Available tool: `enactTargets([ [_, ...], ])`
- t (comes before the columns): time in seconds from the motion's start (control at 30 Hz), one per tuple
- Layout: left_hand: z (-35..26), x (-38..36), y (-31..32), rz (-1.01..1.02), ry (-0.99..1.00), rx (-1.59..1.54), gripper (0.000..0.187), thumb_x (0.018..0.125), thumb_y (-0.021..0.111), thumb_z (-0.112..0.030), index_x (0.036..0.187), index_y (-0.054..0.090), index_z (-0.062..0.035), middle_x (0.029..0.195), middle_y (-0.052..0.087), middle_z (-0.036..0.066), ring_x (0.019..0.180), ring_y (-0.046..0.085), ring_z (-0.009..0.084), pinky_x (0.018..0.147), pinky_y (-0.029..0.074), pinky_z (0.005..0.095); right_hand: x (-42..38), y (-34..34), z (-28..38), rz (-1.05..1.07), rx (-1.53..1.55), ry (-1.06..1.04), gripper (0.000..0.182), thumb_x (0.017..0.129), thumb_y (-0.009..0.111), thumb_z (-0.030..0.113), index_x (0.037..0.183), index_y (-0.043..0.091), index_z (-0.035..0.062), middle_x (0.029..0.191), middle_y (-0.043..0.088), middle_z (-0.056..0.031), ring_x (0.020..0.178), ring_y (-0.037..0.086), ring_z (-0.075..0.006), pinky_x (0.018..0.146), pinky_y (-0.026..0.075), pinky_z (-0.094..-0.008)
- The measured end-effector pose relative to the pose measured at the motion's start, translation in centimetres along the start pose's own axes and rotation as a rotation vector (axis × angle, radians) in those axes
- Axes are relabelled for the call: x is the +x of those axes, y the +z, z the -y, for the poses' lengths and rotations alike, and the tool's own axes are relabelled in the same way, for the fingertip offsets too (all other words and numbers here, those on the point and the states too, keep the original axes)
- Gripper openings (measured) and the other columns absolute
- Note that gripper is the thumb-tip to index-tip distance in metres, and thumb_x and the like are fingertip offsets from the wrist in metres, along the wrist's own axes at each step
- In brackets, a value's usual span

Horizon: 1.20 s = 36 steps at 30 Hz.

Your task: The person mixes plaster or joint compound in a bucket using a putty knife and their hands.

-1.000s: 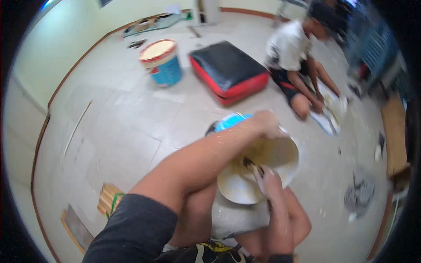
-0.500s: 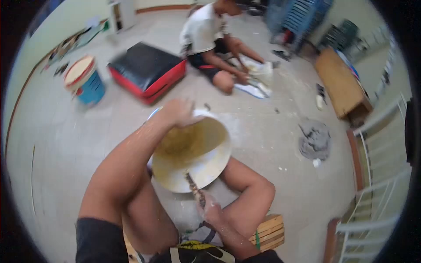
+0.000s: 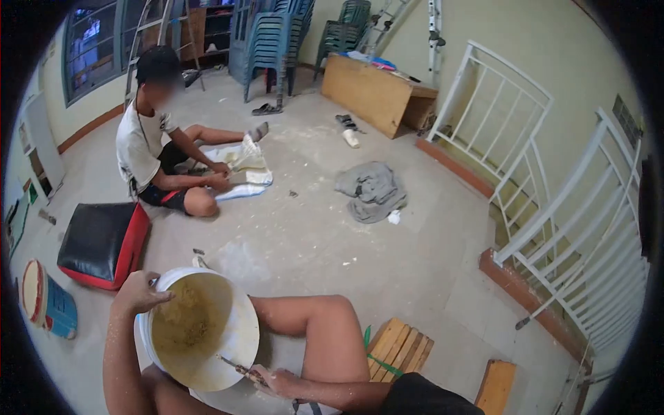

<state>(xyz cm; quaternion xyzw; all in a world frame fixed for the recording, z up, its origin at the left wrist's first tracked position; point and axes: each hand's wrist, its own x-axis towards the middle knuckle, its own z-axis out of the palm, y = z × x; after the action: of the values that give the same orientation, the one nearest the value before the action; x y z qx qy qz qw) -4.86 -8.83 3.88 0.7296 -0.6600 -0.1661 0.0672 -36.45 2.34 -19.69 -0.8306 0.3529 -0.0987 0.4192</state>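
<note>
A large white bucket point(image 3: 238, 304) is tilted between my legs, its mouth facing me. Yellowish-brown material point(image 3: 187, 321) coats its inner wall and bottom. My left hand point(image 3: 140, 294) grips the bucket's rim at the upper left, fingers hooked over the edge. In my right hand point(image 3: 277, 382) is a narrow stick-like tool point(image 3: 247, 371) with a stained, mottled handle, its thin tip over the bucket's lower rim. I cannot make out exactly what kind of tool it is. Pale dust marks my right hand.
Another person point(image 3: 149, 138) sits on the floor, hands on a white sack point(image 3: 252, 169). A black-and-red cushion point(image 3: 104, 242) and a blue pail point(image 3: 59, 308) lie left. A grey cloth point(image 3: 373, 192), wooden slats point(image 3: 401, 349) and white railings point(image 3: 498, 104) are on the right.
My view has swung right and up, so the bucket and both hands appear lower left. My left hand has shifted from the bucket's far rim to its left side. The right hand still holds the tool.
</note>
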Motion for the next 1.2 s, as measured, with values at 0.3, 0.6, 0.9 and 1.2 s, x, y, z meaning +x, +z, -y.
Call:
enactTargets([
  [0.3,-0.8,-0.5,-0.2,-0.058,-0.154,0.017,0.056,0.068,0.079,-0.044,0.101,0.071,0.0007,0.090,0.068,0.024,0.084,0.068,0.0358,0.079,0.052,0.0439,0.1,-1.0,1.5,-0.096,0.122,-0.075,0.040,0.093,0.058,0.026,0.123,0.041,0.0061,0.083,0.063,-0.0241,0.072,0.064,-0.0425,0.061,0.051,-0.0497],
  [0.6,-0.9,-0.3,1.8,-0.094,-0.139,0.389,0.053,0.082,0.063,-0.057,0.097,0.072,-0.0074,0.092,0.069,0.020,0.085,0.067,0.0366,0.077,0.053,0.0465,0.5,-0.4,0.5,0.008,0.101,0.005,0.039,0.092,0.055,0.027,0.126,0.042,0.0141,0.082,0.064,-0.0205,0.072,0.065,-0.0398,0.062,0.051,-0.0486],
  [0.9,-1.4,0.3,4.6,-0.185,-0.084,0.163,0.051,0.093,0.052,-0.048,0.099,0.064,0.0017,0.097,0.064,0.029,0.095,0.062,0.0424,0.087,0.049,0.0481,0.4,-0.8,0.6,-0.043,0.104,-0.004,0.040,0.089,0.061,0.016,0.124,0.048,0.0016,0.097,0.064,-0.0251,0.089,0.063,-0.0424,0.077,0.051,-0.0471],
  [1.2,0.8,1.1,4.1,-0.237,-0.153,-0.116,0.065,0.090,0.054,-0.057,0.104,0.066,0.0052,0.102,0.062,0.029,0.103,0.060,0.0389,0.090,0.046,0.0442,1.3,-2.1,0.9,-0.188,0.149,-0.213,0.038,0.084,0.068,0.010,0.118,0.056,-0.0015,0.096,0.064,-0.0224,0.089,0.064,-0.0358,0.080,0.051,-0.0400],
])
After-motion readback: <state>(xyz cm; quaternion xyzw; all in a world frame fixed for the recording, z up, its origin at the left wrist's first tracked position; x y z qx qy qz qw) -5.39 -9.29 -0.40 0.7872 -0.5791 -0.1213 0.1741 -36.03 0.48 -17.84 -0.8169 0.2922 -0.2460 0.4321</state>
